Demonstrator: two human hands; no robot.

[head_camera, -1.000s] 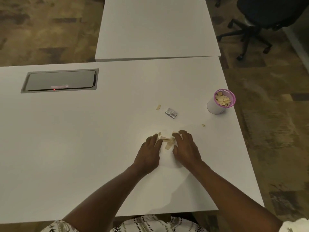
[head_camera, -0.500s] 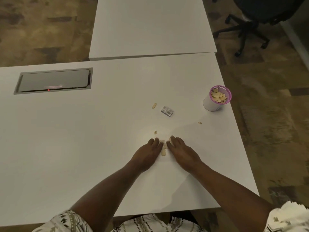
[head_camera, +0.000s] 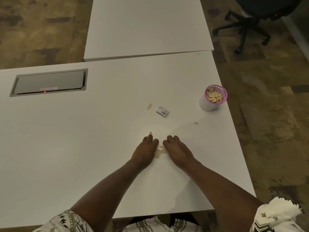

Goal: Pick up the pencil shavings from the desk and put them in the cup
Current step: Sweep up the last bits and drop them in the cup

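Shavings pile (head_camera: 160, 151) sits between flat, spread left hand (head_camera: 145, 151) and right hand (head_camera: 177, 150), neither gripping. Three loose shavings; one cup (head_camera: 211, 101) with shavings. One sharpener (head_camera: 162, 112), print unreadable.

Both hands have drawn nearer the desk's front edge, the left hand (head_camera: 145, 151) and right hand (head_camera: 177, 151) now flatter, herding the tan, flaky pencil shavings (head_camera: 160, 151) into what looks like a tighter heap between them
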